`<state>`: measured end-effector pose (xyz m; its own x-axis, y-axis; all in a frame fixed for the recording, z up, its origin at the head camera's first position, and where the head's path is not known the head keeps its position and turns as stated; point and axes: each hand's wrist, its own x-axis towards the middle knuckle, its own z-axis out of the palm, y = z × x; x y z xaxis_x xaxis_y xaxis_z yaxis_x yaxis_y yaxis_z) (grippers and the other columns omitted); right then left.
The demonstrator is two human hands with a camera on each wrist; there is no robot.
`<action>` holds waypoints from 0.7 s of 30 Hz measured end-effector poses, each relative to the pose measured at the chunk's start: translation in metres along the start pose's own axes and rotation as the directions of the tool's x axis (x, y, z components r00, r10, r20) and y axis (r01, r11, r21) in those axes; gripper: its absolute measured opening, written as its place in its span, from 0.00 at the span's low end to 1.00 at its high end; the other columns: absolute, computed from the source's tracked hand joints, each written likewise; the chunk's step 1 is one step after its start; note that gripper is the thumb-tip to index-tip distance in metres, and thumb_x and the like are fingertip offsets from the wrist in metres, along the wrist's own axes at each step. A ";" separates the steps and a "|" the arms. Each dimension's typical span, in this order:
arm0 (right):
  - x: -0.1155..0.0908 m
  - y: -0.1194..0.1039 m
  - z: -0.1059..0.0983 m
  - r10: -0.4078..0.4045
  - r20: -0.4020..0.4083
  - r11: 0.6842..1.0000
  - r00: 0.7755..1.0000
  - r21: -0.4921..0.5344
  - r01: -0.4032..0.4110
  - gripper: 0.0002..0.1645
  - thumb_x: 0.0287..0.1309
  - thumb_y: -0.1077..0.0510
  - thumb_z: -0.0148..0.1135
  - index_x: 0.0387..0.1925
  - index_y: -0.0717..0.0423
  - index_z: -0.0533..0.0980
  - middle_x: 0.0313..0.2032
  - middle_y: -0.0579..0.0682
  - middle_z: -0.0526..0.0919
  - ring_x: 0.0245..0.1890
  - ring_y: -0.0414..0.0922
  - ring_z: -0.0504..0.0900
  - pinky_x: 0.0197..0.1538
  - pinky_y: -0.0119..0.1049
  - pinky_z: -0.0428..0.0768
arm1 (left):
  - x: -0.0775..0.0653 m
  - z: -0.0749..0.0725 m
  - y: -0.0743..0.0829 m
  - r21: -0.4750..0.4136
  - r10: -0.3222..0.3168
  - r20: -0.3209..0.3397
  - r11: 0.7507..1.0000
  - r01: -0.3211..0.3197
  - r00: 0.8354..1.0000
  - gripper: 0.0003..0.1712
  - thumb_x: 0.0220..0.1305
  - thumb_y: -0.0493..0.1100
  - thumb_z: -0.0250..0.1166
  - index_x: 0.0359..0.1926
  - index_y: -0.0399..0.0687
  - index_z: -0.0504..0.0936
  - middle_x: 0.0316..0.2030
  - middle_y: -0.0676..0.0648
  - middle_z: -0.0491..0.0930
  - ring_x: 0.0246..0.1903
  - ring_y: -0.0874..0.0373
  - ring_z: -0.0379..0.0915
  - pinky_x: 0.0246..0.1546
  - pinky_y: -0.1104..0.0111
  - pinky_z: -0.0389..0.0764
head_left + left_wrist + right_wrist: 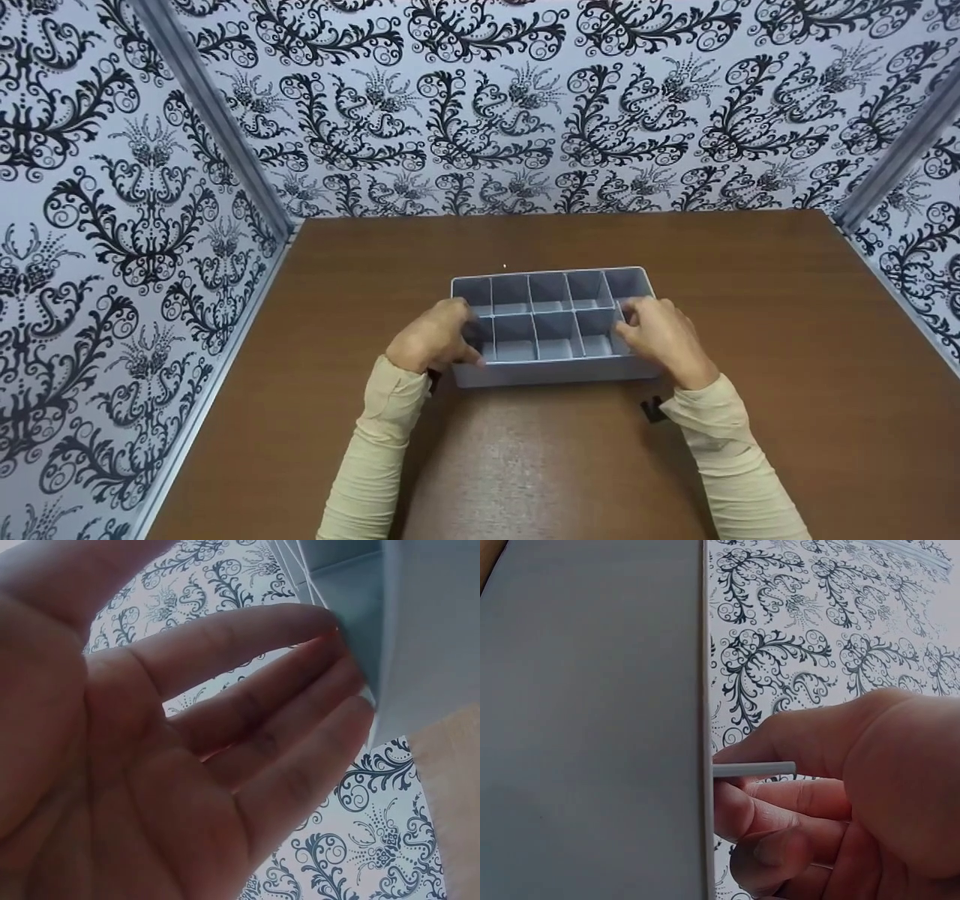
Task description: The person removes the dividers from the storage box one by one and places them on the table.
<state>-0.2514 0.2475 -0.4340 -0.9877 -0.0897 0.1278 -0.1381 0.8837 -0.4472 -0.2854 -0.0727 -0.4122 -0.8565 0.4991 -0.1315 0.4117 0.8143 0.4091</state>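
A grey compartment box [555, 373] sits on the table, split by dividers into two rows of cells. At its left end my left hand [439, 337] reaches over the box, the thumb near the front rim. In the left wrist view the fingers [232, 637] of this hand are fairly straight, their tips against the box wall [439, 630]. My right hand [664, 334] is at the right end, thumb and fingers bent. The right wrist view shows a thin grey divider [754, 769] between thumb and fingers, past the rim of the box; its lower part is hidden.
The brown wooden table [315, 450] spreads around the box. Patterned black-and-white panels [487, 112] stand at the back and both sides. A small black clip-like piece [652, 409] shows beside the right sleeve [716, 424].
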 end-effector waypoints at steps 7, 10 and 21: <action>0.000 -0.001 -0.002 0.007 0.000 1.000 1.000 0.018 -0.007 0.17 0.56 0.59 0.61 0.45 0.65 0.81 0.28 0.54 0.86 0.27 0.50 0.81 0.29 0.50 0.75 | 0.002 -0.004 0.007 0.068 -0.039 0.029 0.997 0.037 0.999 0.31 0.39 0.48 0.84 0.46 0.38 0.86 0.43 0.40 0.79 0.37 0.52 0.71 0.45 0.60 0.79; 0.000 -0.001 -0.002 0.006 -0.003 1.000 1.000 0.022 -0.006 0.16 0.57 0.60 0.62 0.45 0.66 0.81 0.28 0.55 0.86 0.27 0.50 0.81 0.30 0.50 0.76 | 0.004 -0.005 0.009 0.078 -0.061 0.041 0.995 0.057 0.997 0.31 0.39 0.48 0.84 0.46 0.39 0.86 0.41 0.42 0.79 0.37 0.52 0.72 0.43 0.61 0.80; -0.002 -0.002 -0.002 0.001 -0.003 1.000 1.000 0.017 -0.001 0.17 0.57 0.58 0.62 0.46 0.64 0.82 0.29 0.55 0.86 0.30 0.52 0.83 0.31 0.53 0.76 | 0.002 -0.003 0.006 0.118 -0.010 -0.001 0.993 0.010 1.000 0.30 0.39 0.50 0.84 0.45 0.41 0.88 0.42 0.39 0.82 0.43 0.44 0.78 0.51 0.55 0.78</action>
<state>-0.2493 0.2472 -0.4313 -0.9876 -0.0872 0.1304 -0.1383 0.8759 -0.4622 -0.2862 -0.0680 -0.4071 -0.8610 0.4904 -0.1347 0.4366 0.8487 0.2986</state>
